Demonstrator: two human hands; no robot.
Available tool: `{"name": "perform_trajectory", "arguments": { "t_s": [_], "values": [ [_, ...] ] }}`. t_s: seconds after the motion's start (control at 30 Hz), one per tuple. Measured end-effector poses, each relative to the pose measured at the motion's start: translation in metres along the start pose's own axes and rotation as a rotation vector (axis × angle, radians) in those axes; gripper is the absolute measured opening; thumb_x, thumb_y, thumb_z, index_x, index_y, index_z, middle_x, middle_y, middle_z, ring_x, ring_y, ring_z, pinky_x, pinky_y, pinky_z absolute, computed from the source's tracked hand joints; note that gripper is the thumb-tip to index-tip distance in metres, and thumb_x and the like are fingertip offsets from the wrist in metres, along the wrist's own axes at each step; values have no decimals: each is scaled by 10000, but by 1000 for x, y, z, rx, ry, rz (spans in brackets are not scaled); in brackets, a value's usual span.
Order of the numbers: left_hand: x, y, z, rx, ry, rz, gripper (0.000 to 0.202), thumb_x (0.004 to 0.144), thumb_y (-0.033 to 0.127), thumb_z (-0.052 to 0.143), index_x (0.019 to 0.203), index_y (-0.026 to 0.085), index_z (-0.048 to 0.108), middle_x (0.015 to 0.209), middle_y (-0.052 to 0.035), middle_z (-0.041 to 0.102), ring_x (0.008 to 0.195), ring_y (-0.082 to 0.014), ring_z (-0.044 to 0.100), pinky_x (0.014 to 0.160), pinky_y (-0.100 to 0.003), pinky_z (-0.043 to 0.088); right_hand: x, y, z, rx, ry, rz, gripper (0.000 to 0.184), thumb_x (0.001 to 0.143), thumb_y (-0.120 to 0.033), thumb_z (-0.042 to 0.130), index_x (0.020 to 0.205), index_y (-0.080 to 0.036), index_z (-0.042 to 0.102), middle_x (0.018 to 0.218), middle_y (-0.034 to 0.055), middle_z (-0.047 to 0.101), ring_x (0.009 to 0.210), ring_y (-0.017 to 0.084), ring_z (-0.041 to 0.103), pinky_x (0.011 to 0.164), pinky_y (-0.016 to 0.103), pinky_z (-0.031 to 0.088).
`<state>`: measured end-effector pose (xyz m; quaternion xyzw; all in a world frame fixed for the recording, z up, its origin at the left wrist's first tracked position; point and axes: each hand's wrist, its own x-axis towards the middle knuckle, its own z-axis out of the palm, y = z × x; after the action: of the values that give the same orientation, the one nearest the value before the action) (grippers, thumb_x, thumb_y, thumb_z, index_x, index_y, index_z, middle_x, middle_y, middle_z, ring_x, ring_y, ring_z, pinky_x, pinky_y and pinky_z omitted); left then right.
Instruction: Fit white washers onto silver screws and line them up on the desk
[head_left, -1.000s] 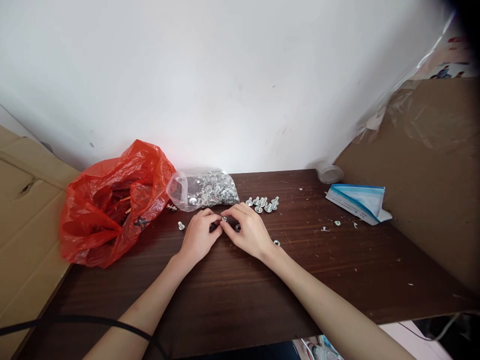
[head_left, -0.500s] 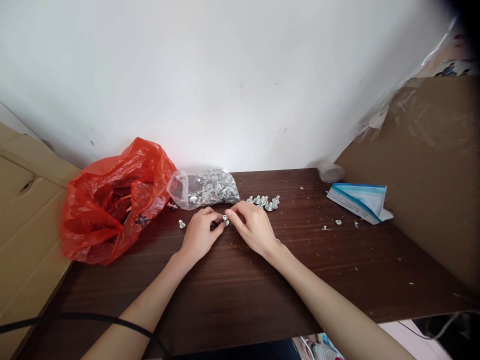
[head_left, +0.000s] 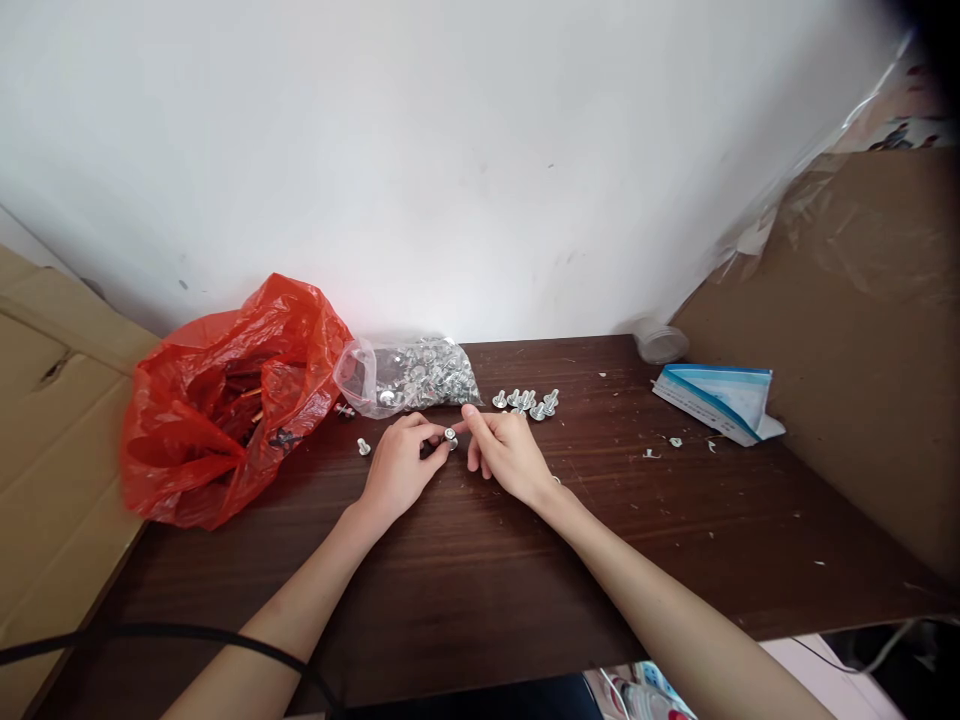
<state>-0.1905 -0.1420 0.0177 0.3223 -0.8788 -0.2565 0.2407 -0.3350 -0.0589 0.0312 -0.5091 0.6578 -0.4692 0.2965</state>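
Between the thumb and index finger of my left hand [head_left: 403, 462] is a small silver bolt [head_left: 451, 437], its round end toward me. My right hand [head_left: 512, 455] is just to the right of the bolt. Its index fingertip points at the bolt's side, touching it or very near; the thumb is raised apart and the other fingers are loosely curled. A single bolt [head_left: 363, 447] lies on the table left of my left hand. Behind my right hand is a group of several bolts with wide washers [head_left: 538, 411]. A clear bag [head_left: 431, 375] full of silver hardware lies behind both hands.
A red plastic bag [head_left: 225, 420] stands at the left beside a cardboard panel [head_left: 52, 400]. On the right are a blue-and-white packet [head_left: 716, 400], a clear round container [head_left: 660, 341] and white scraps [head_left: 676, 442]. A black cable [head_left: 187, 632] crosses the lower left. A white wall backs the table [head_left: 450, 590].
My right thumb has lifted away from the bolt, and the right hand's fingers have spread. My left hand keeps its hold in the same place.
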Motion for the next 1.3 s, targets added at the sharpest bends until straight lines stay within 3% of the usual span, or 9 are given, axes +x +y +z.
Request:
{"name": "perform_trajectory", "arguments": {
  "t_s": [0.1,0.23,0.37,0.53,0.7,0.87,1.0,1.13,1.3],
  "values": [
    [0,1,0,-5,2,-6,119,820,198,594,833,172,709,758,-18,578,711,-134,519,666,-255,401,0,0,-1,49,60,30,641,889,-642,340,580,-150,610,420,11,540,360,83,459,450,206,382],
    [0,0,0,0,3,-2,118,821,206,597,831,171,709,749,-17,574,714,-137,517,669,-258,397,0,-1,-1,147,-28,43,572,889,-633,361,847,-146,657,458,-8,575,345,83,449,417,198,357],
    [0,-1,0,-8,5,-2,124,819,201,593,840,175,713,755,-20,574,709,-135,516,661,-255,400,0,-1,-1,85,22,49,663,877,-665,335,584,-141,616,403,7,515,348,77,439,443,203,368],
    [0,-1,0,6,3,2,126,825,219,590,842,172,705,751,-19,570,709,-138,515,665,-258,401,0,-1,-1,44,35,25,610,883,-650,347,729,-153,667,416,-7,526,381,93,458,478,210,388],
    [0,-2,1,6,7,0,126,822,219,588,845,177,704,762,-22,577,711,-139,521,667,-258,409,4,3,-3,49,61,66,632,887,-627,357,560,-149,610,383,-3,477,375,87,448,478,207,383],
    [0,-1,1,8,4,5,130,825,221,581,834,177,703,749,-20,571,708,-139,518,666,-259,405,6,5,-7,136,-82,116,594,876,-642,365,862,-131,668,382,-32,490,321,85,404,395,196,337],
    [0,0,0,3,-1,-6,134,825,215,585,866,178,707,767,-20,578,716,-138,518,675,-262,404,5,3,-8,126,-44,101,651,867,-663,359,586,-134,614,364,-14,456,321,64,389,405,190,336],
    [0,0,0,16,1,8,131,826,216,583,844,178,707,750,-19,568,718,-142,518,666,-264,399,6,4,-8,142,-75,91,572,875,-631,391,840,-136,675,363,-47,453,329,75,392,424,196,343],
    [0,-1,0,6,5,3,134,819,211,590,874,179,708,758,-19,576,717,-142,522,665,-264,403,7,4,-9,117,-56,101,618,868,-639,391,596,-136,626,351,-27,432,331,66,386,420,197,341]
  ]
}}
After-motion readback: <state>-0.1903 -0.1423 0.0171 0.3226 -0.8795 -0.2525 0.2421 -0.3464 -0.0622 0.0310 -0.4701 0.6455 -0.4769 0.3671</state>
